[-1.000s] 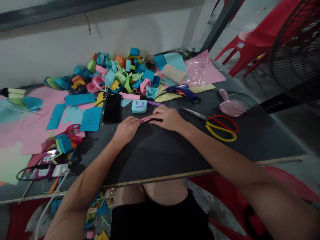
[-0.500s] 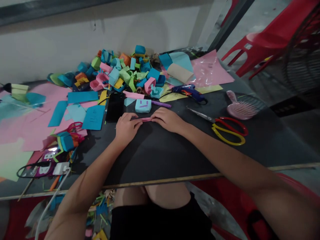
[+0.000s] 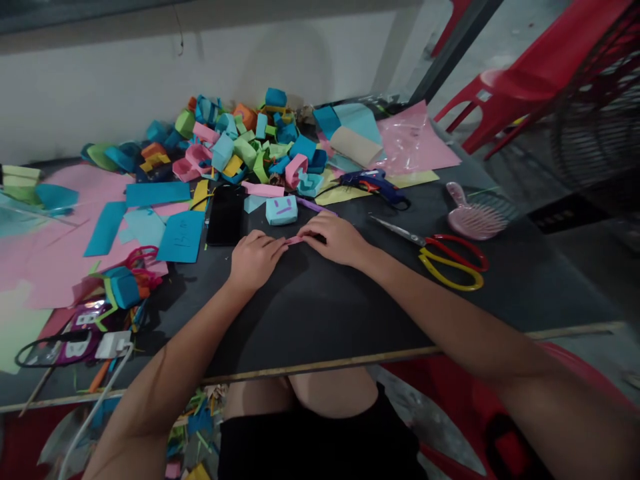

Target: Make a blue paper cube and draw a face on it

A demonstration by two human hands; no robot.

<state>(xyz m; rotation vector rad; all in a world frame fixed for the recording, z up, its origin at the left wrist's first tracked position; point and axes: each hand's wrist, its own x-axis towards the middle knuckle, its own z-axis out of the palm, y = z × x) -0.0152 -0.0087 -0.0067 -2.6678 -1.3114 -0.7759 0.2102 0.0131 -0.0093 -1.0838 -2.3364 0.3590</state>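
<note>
A narrow pink paper strip (image 3: 294,240) lies between my two hands on the dark table. My left hand (image 3: 257,259) pinches its left end, and my right hand (image 3: 333,239) grips the right end with bent fingers. Just behind the strip sits a small light-blue paper box (image 3: 281,211) with purple marks on it. A purple pen (image 3: 316,206) runs from beside the box toward my right hand. The black phone (image 3: 225,215) is behind my left hand. Scissors with red and yellow handles (image 3: 453,261) rest to the right of my right hand.
Folded paper pieces (image 3: 245,148) are heaped along the wall. A glue gun (image 3: 377,185) and a pink hairbrush (image 3: 475,217) lie at the right. Blue cards (image 3: 183,236), pink sheets and a white plug (image 3: 114,345) with its cable are at the left.
The view has shifted slightly, moving the table items a little to the left. Both hands still hold the strip, which now tilts up slightly toward the right.
</note>
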